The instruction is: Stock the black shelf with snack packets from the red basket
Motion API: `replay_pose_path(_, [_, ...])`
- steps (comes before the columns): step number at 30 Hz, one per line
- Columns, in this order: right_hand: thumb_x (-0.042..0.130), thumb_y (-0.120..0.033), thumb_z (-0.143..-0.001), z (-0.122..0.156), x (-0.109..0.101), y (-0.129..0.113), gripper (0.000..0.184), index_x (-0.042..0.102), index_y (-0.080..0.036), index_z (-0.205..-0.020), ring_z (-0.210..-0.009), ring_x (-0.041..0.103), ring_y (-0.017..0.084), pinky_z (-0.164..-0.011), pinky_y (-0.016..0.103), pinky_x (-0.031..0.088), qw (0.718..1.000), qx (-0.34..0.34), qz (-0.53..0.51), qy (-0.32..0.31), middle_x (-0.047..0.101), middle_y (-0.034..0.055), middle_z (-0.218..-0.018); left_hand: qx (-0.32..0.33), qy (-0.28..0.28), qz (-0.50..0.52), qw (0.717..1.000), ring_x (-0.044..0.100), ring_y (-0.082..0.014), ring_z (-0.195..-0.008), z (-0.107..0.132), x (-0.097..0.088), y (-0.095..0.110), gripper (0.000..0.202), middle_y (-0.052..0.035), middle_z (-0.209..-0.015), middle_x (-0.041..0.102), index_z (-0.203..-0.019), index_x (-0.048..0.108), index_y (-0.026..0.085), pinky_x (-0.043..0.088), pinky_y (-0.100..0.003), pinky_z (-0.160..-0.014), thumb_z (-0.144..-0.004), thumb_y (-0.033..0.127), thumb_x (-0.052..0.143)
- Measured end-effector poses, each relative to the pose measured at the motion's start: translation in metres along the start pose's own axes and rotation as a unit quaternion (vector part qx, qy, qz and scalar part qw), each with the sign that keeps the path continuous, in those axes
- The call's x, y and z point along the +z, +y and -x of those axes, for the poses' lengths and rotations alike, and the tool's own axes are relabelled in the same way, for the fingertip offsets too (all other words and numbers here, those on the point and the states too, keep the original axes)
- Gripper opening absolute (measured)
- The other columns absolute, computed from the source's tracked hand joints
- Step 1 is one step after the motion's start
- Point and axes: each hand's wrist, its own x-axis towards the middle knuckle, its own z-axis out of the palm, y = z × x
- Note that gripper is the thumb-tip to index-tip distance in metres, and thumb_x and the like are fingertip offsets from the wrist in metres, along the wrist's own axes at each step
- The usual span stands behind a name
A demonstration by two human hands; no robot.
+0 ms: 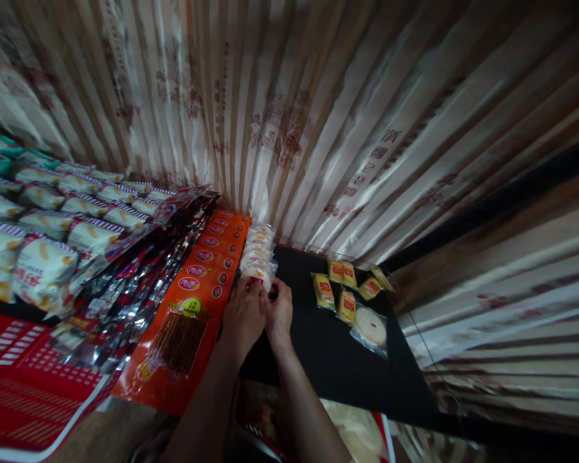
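Both hands are together at the near end of a row of clear-wrapped, round white cakes (258,247) that overlap on the black table. My left hand (245,312) has its fingers closed on the nearest wrapped cake (257,280), which has a red and yellow label. Against its other side is my right hand (280,312), with fingers curled in on the same packet. The fingertips are partly hidden and dim. Just left of the row lie overlapping orange snack packets (193,283) with a window showing brown sticks.
Dark shiny packets (145,283) fan out further left, beside rows of white snack bags (84,235). A red basket (33,392) is at lower left. Small yellow packets (346,307) and a wrapped round cake (369,326) lie right on the black tabletop (328,363). Pleated curtain (289,116) hangs behind.
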Motion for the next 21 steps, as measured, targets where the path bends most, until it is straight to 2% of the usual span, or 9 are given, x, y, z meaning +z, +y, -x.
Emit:
replay_pose_path(6, [0.052,-0.042,-0.076,-0.001,0.002,0.002,0.040,0.059,-0.012,-0.102,-0.083,0.056,0.023,-0.076,0.038,0.047,1.000,-0.007,0.017,0.002,0.057,0.0135,-0.096,-0.001,0.010,-0.002,1.000,0.047,-0.0200,-0.118,-0.001,-0.001,0.001,0.034,-0.0137,-0.129,0.046,-0.116,0.054,0.015,0.039,-0.030,-0.097,-0.087,0.018,0.037])
replay_pose_path(10, [0.050,-0.040,-0.079,0.006,0.002,0.004,0.041,0.055,-0.013,-0.109,-0.087,0.057,0.021,-0.070,0.033,0.050,0.998,-0.012,-0.051,-0.015,0.056,0.0138,-0.103,0.012,0.020,-0.015,1.000,0.049,-0.0215,-0.115,0.000,0.003,0.000,0.035,-0.0150,-0.127,0.046,-0.118,0.053,0.013,0.040,-0.032,-0.095,-0.088,0.020,0.036])
replay_pose_path(12, [0.048,-0.039,-0.082,0.009,-0.007,0.007,0.041,0.052,-0.014,-0.114,-0.092,0.057,0.019,-0.068,0.029,0.051,0.996,-0.026,-0.086,-0.013,0.054,0.0140,-0.111,0.025,0.025,-0.026,0.999,0.049,-0.0222,-0.114,0.002,0.005,0.000,0.037,-0.0151,-0.127,0.046,-0.121,0.051,0.012,0.041,-0.033,-0.096,-0.088,0.019,0.036])
replay_pose_path(14, [0.045,-0.037,-0.084,0.009,-0.027,0.013,0.039,0.051,-0.015,-0.117,-0.100,0.055,0.020,-0.073,0.031,0.051,0.996,-0.056,-0.065,0.018,0.054,0.0134,-0.116,0.033,0.032,-0.035,0.998,0.048,-0.0228,-0.116,0.005,0.006,0.001,0.038,-0.0147,-0.127,0.047,-0.122,0.051,0.012,0.039,-0.033,-0.097,-0.087,0.017,0.037])
replay_pose_path(16, [0.043,-0.035,-0.086,0.007,-0.057,0.028,0.037,0.052,-0.016,-0.116,-0.109,0.051,0.022,-0.086,0.038,0.047,0.992,-0.097,0.014,0.077,0.055,0.0127,-0.119,0.031,0.037,-0.043,0.998,0.048,-0.0237,-0.116,0.008,0.006,0.003,0.038,-0.0146,-0.126,0.048,-0.121,0.052,0.012,0.040,-0.033,-0.097,-0.086,0.016,0.038])
replay_pose_path(18, [0.043,-0.036,-0.086,0.005,-0.093,0.051,0.038,0.054,-0.016,-0.116,-0.118,0.045,0.026,-0.099,0.048,0.035,0.974,-0.128,0.122,0.144,0.053,0.0133,-0.124,0.023,0.035,-0.049,0.998,0.051,-0.0245,-0.113,0.011,0.007,0.005,0.038,-0.0144,-0.123,0.050,-0.121,0.052,0.013,0.042,-0.034,-0.095,-0.086,0.018,0.039])
replay_pose_path(20, [0.043,-0.038,-0.085,0.004,-0.127,0.081,0.042,0.056,-0.015,-0.116,-0.127,0.032,0.030,-0.101,0.053,0.030,0.952,-0.118,0.222,0.175,0.047,0.0153,-0.132,0.017,0.028,-0.053,0.998,0.054,-0.0245,-0.109,0.013,0.009,0.007,0.038,-0.0138,-0.120,0.052,-0.122,0.051,0.014,0.043,-0.035,-0.092,-0.086,0.020,0.040])
replay_pose_path(21, [0.044,-0.040,-0.084,0.005,-0.142,0.096,0.043,0.057,-0.015,-0.116,-0.129,0.030,0.032,-0.100,0.055,0.029,0.944,-0.100,0.262,0.172,0.045,0.0158,-0.134,0.017,0.025,-0.053,0.998,0.055,-0.0241,-0.107,0.014,0.010,0.008,0.039,-0.0134,-0.120,0.053,-0.123,0.051,0.014,0.044,-0.034,-0.092,-0.086,0.020,0.040])
